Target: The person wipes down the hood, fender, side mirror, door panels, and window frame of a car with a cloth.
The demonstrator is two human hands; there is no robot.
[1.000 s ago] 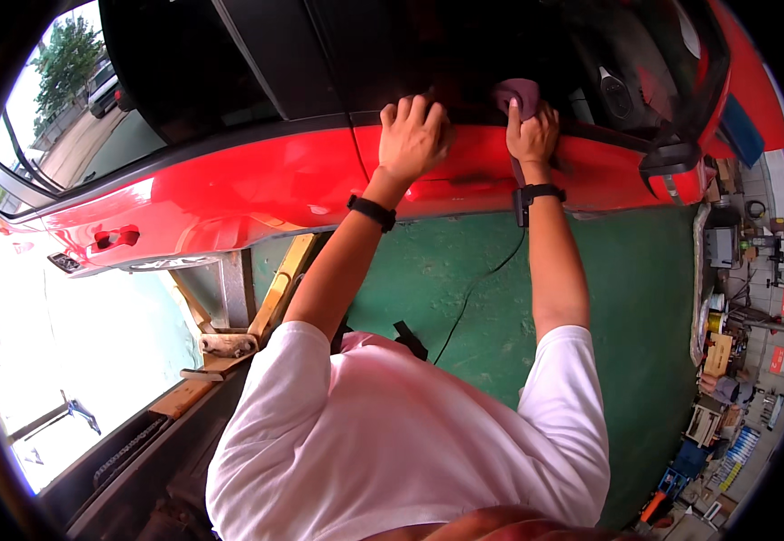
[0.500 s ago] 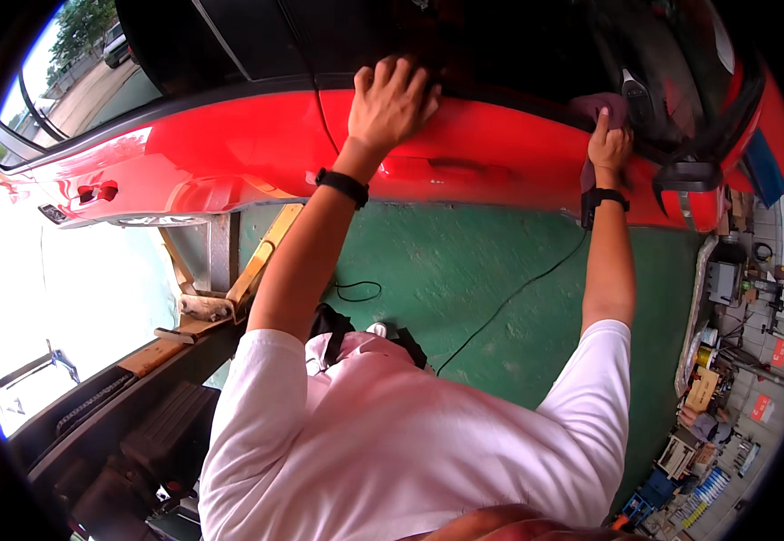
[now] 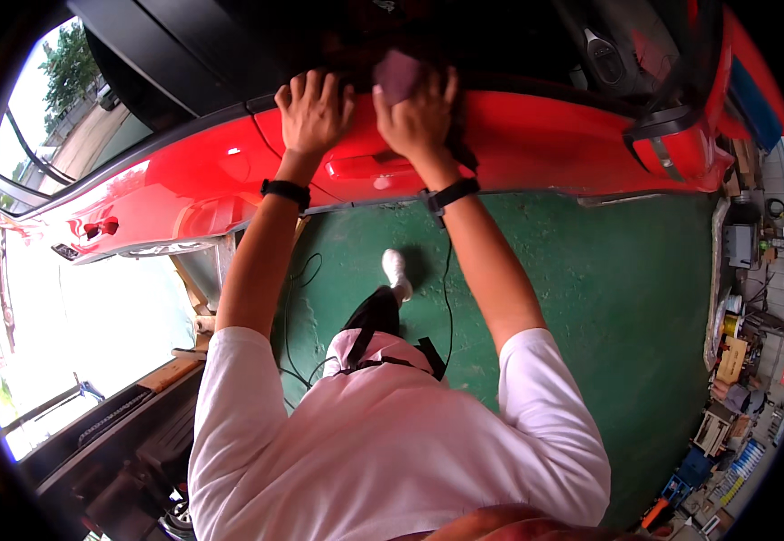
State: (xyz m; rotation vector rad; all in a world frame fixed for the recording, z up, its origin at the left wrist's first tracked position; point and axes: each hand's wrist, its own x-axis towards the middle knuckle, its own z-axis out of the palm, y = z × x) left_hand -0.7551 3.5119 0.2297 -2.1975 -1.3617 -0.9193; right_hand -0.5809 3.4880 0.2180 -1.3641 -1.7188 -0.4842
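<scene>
Ahead of me is the side of a red car (image 3: 536, 135), its dark window along the top edge of the door. My left hand (image 3: 312, 115) lies on the window ledge near the door seam, fingers spread and nothing in them. Close by on its right, my right hand (image 3: 421, 117) presses a dark maroon cloth (image 3: 398, 77) against the lower edge of the window. Part of the cloth hangs down beside the wrist, and the hand is slightly blurred. Below both hands is the red door handle (image 3: 369, 168).
A red side mirror (image 3: 667, 149) juts out at the right. Black cable (image 3: 449, 298) runs down to the green floor (image 3: 608, 343). Shelves of tools and boxes (image 3: 730, 361) line the right side. Wooden planks and dark machinery (image 3: 121, 451) stand at the lower left.
My right hand has swept left with the cloth, from near the mirror to beside my left hand. My left hand stays on the ledge. The view has shifted right along the car, and a white shoe shows.
</scene>
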